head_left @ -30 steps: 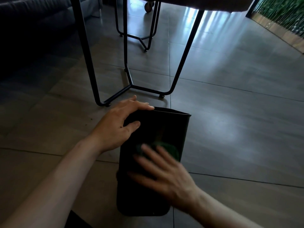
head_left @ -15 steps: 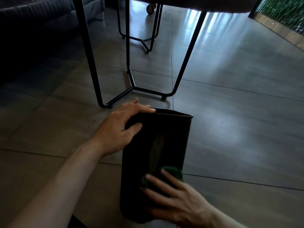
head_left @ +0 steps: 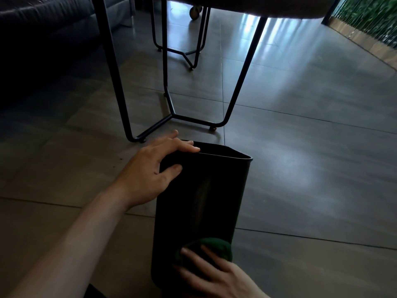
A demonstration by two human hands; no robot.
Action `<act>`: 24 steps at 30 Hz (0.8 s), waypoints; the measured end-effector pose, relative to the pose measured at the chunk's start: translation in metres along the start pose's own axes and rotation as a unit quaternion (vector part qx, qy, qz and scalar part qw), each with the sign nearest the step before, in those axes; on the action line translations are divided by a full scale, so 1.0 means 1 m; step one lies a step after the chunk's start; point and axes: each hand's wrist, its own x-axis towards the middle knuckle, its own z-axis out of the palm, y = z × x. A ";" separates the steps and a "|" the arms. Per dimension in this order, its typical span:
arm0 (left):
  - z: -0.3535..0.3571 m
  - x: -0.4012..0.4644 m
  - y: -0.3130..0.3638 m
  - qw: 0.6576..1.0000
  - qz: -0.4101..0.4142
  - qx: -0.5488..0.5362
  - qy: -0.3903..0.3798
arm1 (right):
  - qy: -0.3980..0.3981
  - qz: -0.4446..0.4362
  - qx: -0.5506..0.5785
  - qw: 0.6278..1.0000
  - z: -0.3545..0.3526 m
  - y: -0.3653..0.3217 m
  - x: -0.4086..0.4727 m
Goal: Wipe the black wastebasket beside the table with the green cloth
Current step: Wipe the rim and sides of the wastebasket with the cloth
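black wastebasket [head_left: 199,203] on the tiled floor [head_left: 300,168], tipped away from the camera, open mouth pointing toward the table legs [head_left: 242,76]. whether its base touches the floor: cannot tell, the lower end runs into shadow.

left hand [head_left: 150,171]: spread wide over the basket's upper left corner, fingers [head_left: 187,146] draped across the rim, thumb pressed on the near wall below them. holding the basket steady, not wrapped around anything else.

right hand [head_left: 214,274]: flat, fingers extended, pressing the green cloth [head_left: 208,246] against the lower part of the near wall. cloth bunched, showing just past the fingertips, on the side toward the left hand. palm partly cut off by the frame edge.

the two hands are well apart, one at each end of the basket's near wall. table legs stand just beyond the left hand. dark sofa [head_left: 43,29] far off to the left.
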 end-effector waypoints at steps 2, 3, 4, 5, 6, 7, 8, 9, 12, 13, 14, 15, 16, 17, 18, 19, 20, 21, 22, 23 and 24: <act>0.000 0.000 -0.001 1.000 0.005 0.000 0.001 | 0.075 0.011 0.032 0.997 -0.004 0.016 0.003; 0.000 0.001 -0.001 1.000 0.007 -0.002 0.000 | 0.106 0.035 0.073 0.991 -0.011 0.030 0.009; 0.000 0.001 -0.001 1.000 0.010 -0.004 -0.002 | 0.141 0.073 0.121 0.980 -0.018 0.049 0.017; 0.001 0.002 -0.001 1.000 0.014 -0.004 -0.005 | 0.181 0.124 0.156 0.963 -0.027 0.070 0.027; 0.002 0.002 0.000 1.000 0.019 -0.002 -0.007 | 0.218 0.181 0.170 0.944 -0.036 0.092 0.039; 0.003 0.003 0.001 1.000 0.024 0.000 -0.008 | 0.251 0.236 0.173 0.923 -0.042 0.109 0.051; 0.003 0.004 0.001 1.000 0.025 0.000 -0.005 | 0.266 0.277 0.175 0.906 -0.043 0.120 0.060; 0.002 0.004 0.000 1.000 0.023 -0.002 -0.003 | 0.270 0.296 0.175 0.899 -0.043 0.125 0.064; -0.001 0.003 -0.002 1.000 0.018 -0.005 -0.001 | 0.274 0.225 0.189 0.916 -0.028 0.093 0.051; -0.002 0.002 -0.003 1.000 0.016 -0.005 0.001 | 0.246 0.162 0.186 0.937 -0.019 0.070 0.046; -0.002 0.001 -0.002 1.000 0.014 -0.005 0.002 | 0.206 0.104 0.175 0.957 -0.012 0.042 0.049; -0.002 0.000 -0.001 1.000 0.012 -0.005 0.001 | 0.169 0.096 0.172 0.966 -0.007 0.018 0.052; -0.002 -0.001 -0.001 1.000 0.011 -0.003 0.000 | 0.145 0.129 0.224 0.955 -0.004 0.004 0.052; -0.002 -0.002 0.000 1.000 0.011 -0.001 -0.003 | 0.121 0.172 0.309 0.928 -0.014 0.002 0.049; -0.001 -0.002 0.001 1.000 0.013 0.001 -0.007 | 0.141 0.175 0.286 0.931 -0.012 0.001 0.045; 0.000 -0.002 0.001 1.000 0.014 0.002 -0.008 | 0.152 0.143 0.181 0.961 -0.004 0.004 0.034; -0.001 -0.001 0.001 1.000 0.015 0.002 -0.006 | 0.151 0.089 0.116 0.978 -0.003 0.017 0.028; 0.000 0.000 0.001 1.000 0.014 0.000 -0.004 | 0.148 0.052 0.118 0.981 -0.007 0.038 0.019; 0.000 0.001 0.002 1.000 0.013 -0.001 -0.002 | 0.174 0.080 0.139 0.972 -0.013 0.063 0.011; 0.001 0.003 0.003 1.000 0.015 -0.001 -0.004 | 0.209 0.143 0.165 0.953 -0.021 0.086 0.017; 0.001 0.003 0.004 1.000 0.017 0.000 -0.007 | 0.225 0.206 0.182 0.935 -0.029 0.102 0.028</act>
